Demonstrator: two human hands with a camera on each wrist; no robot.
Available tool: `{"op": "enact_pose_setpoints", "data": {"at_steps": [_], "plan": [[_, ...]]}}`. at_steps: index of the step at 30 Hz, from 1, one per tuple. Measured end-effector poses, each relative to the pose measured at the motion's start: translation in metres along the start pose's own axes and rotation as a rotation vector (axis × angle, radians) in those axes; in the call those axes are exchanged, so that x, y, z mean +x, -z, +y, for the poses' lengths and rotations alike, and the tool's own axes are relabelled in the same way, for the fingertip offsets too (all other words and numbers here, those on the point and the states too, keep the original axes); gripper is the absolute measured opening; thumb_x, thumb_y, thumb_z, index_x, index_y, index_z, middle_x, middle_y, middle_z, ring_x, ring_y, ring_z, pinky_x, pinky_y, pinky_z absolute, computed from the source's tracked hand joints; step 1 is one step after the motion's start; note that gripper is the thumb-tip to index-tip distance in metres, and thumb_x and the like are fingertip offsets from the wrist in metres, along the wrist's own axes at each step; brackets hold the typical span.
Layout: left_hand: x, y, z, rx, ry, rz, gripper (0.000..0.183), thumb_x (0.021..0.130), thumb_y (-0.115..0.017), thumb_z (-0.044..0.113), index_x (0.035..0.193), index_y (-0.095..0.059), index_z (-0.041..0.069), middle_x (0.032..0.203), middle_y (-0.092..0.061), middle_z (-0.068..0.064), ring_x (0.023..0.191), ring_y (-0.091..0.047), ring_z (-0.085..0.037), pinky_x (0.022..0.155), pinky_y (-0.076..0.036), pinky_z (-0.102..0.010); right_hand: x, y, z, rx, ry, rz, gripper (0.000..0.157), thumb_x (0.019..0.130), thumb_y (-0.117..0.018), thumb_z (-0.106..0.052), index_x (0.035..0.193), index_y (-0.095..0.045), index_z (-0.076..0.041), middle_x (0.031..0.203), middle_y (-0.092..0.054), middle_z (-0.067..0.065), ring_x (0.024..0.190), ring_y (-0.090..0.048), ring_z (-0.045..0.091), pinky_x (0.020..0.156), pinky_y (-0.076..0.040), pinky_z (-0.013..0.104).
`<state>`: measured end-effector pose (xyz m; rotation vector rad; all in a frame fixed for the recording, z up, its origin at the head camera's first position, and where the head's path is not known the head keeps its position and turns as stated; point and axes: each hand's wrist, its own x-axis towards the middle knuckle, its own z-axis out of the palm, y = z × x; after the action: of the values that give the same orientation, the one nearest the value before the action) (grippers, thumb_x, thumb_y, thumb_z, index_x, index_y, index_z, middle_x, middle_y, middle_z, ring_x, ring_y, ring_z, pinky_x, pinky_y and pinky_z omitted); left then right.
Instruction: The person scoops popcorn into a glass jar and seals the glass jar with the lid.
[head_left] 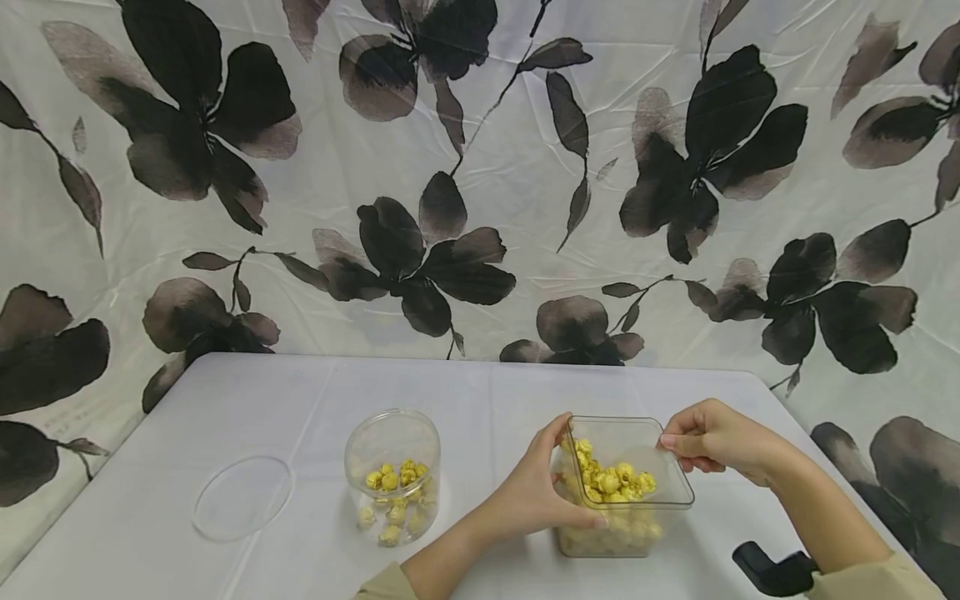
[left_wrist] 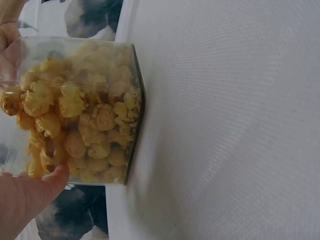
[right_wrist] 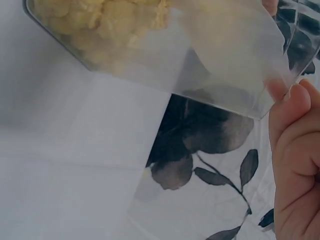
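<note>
A clear square-rimmed container (head_left: 630, 504) stands on the table, partly filled with yellow popcorn (head_left: 611, 482). My left hand (head_left: 536, 492) grips its left side, the thumb along the front wall. In the left wrist view the thumb (left_wrist: 37, 197) presses the clear wall, with popcorn behind it. At the right rim, my right hand (head_left: 708, 437) pinches the edge between thumb and fingers. The right wrist view shows these fingertips (right_wrist: 295, 102) at the container's corner, where a pale, see-through patch on the wall is hard to make out.
To the left stands a round clear jar (head_left: 356, 454) with some popcorn (head_left: 397, 479) inside. A clear round lid (head_left: 243, 498) lies farther left on the white table (head_left: 315, 567). Behind the table hangs a floral cloth (head_left: 525, 208). A black mount (head_left: 772, 571) sits by the right wrist.
</note>
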<state>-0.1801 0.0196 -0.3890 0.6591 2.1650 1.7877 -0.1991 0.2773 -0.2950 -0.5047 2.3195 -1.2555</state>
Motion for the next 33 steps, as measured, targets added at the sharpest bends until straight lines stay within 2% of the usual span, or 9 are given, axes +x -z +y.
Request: {"op": "enact_pose_setpoints", "data": {"at_steps": [15, 27, 33], "plan": [[-0.0009, 0.0003, 0.0016, 0.014, 0.01, 0.02, 0.111, 0.063, -0.087, 0.026, 0.148, -0.015, 0.024, 0.145, -0.025, -0.001, 0.133, -0.026, -0.018, 0.1, -0.04, -0.035, 0.0007, 0.0046, -0.0006, 0.008, -0.006, 0.009, 0.025, 0.094, -0.054, -0.009, 0.09, -0.06, 0.014, 0.062, -0.053, 0.001, 0.048, -0.039, 0.004, 0.041, -0.027, 0.017], [0.0002, -0.003, 0.0019, 0.006, 0.002, 0.024, 0.113, 0.061, -0.088, 0.024, 0.148, -0.016, 0.025, 0.144, -0.026, -0.001, 0.133, -0.026, -0.019, 0.099, -0.041, -0.035, -0.0011, 0.0003, -0.0046, -0.044, -0.025, 0.048, 0.021, 0.092, -0.055, -0.007, 0.089, -0.063, 0.012, 0.061, -0.052, 0.004, 0.047, -0.039, 0.005, 0.042, -0.028, 0.016], [0.0011, -0.0027, -0.0001, 0.006, -0.002, 0.029, 0.112, 0.061, -0.088, 0.025, 0.148, -0.016, 0.026, 0.144, -0.026, -0.002, 0.134, -0.026, -0.02, 0.099, -0.041, -0.037, 0.0004, -0.0019, -0.005, -0.031, -0.015, 0.049, 0.021, 0.092, -0.056, -0.007, 0.09, -0.063, 0.013, 0.061, -0.052, 0.004, 0.047, -0.04, 0.005, 0.042, -0.028, 0.016]]}}
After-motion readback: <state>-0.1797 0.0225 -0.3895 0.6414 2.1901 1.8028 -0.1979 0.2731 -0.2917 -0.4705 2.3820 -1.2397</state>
